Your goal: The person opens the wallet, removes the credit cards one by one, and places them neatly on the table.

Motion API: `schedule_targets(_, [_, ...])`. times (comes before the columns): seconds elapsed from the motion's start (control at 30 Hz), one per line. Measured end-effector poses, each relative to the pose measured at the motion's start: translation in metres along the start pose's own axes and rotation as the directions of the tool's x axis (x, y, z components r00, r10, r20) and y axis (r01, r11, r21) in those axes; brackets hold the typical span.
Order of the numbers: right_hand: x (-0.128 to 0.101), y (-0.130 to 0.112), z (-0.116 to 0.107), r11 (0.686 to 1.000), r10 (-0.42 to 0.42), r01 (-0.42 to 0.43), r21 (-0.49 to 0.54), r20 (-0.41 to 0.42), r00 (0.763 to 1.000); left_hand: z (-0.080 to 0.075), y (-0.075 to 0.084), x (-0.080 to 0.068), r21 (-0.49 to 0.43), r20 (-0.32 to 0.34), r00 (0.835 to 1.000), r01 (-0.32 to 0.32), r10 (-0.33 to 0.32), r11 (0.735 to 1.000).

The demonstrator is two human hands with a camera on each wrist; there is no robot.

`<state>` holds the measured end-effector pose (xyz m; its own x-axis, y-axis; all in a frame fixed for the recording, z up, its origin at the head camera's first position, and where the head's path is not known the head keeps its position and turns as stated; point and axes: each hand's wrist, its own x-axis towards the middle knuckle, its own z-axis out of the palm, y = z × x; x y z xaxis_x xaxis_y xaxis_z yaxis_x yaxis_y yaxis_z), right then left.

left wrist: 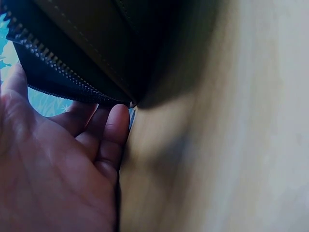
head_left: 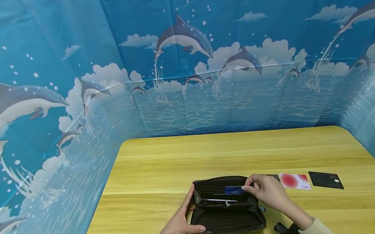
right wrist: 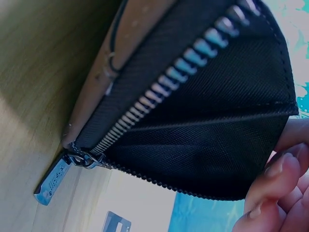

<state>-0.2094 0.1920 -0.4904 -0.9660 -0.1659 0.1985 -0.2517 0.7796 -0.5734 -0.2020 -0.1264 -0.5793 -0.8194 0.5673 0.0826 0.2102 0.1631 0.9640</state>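
Close up is the left hand [left wrist: 53,150]. Its thumb and fingers are spread apart and grip the left end of a dark wallet [head_left: 228,221], which lies open on the yellow wood table [head_left: 144,169]. The right hand [head_left: 270,192] pinches the right end of a blue card [head_left: 233,190] at the wallet's back half. A red-and-white card [head_left: 294,180] and a black card [head_left: 326,180] lie to the right.
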Motion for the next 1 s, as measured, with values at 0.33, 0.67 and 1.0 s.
schedule_targets(0.33, [-0.0006,0.0017,-0.0007,1.0,-0.025,0.025,0.008,0.009,1.0,-0.0002,0.001,0.0002,0.013,-0.005,1.0,0.02,-0.02,1.0])
schedule_targets(0.67, [-0.0004,0.006,-0.0046,0.997,-0.073,0.072,0.015,0.05,0.996,0.0005,0.0002,-0.0012,0.004,-0.01,1.0,0.023,-0.023,1.0])
schedule_targets(1.0, [0.0007,0.0061,-0.003,0.997,-0.043,0.046,-0.059,0.042,0.998,0.0005,0.0013,-0.0016,-0.011,-0.012,0.999,0.042,-0.042,0.999])
